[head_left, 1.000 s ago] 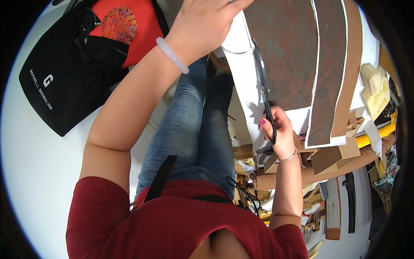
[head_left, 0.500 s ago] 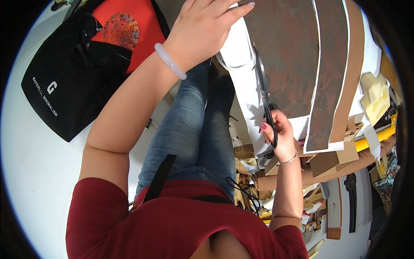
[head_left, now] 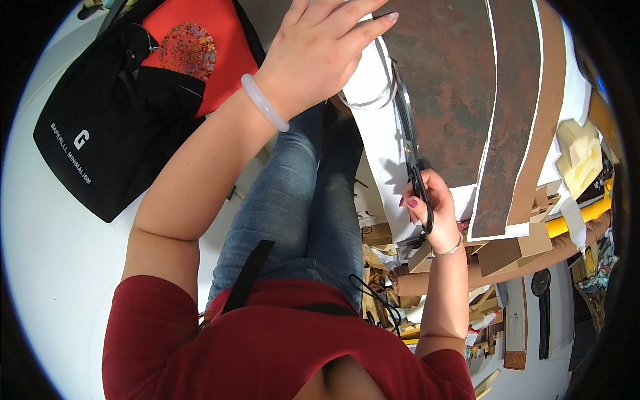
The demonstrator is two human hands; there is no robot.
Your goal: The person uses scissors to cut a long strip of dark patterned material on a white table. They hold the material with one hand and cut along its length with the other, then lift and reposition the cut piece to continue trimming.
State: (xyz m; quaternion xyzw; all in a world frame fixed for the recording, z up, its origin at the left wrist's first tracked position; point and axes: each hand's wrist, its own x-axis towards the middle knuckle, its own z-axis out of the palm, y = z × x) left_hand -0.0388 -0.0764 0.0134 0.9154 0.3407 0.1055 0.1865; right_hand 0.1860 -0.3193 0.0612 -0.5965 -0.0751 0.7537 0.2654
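Note:
My right hand [head_left: 437, 210] is closed around the black handles of a pair of scissors [head_left: 409, 147]. The blades point away from me along the left edge of a dark brown, mottled sheet [head_left: 443, 87], where it meets a white margin [head_left: 383, 173]. At the far end of that edge is my left hand [head_left: 320, 50], its fingers stretched out and spread over the sheet; some fingertips run out of the picture. Below that hand a loop of cut white strip [head_left: 373, 105] curls beside the blades.
Right of the sheet lie a narrower dark strip [head_left: 513, 120] and a plain brown strip [head_left: 548, 87]. Open cardboard boxes [head_left: 517, 253], pale yellow foam [head_left: 579, 150] and scraps crowd the lower right. At left, a black bag [head_left: 113, 133] lies by a red panel [head_left: 220, 47].
The scissors and my right hand have shifted slightly right. My left hand has also moved a little to the right, its fingers still spread.

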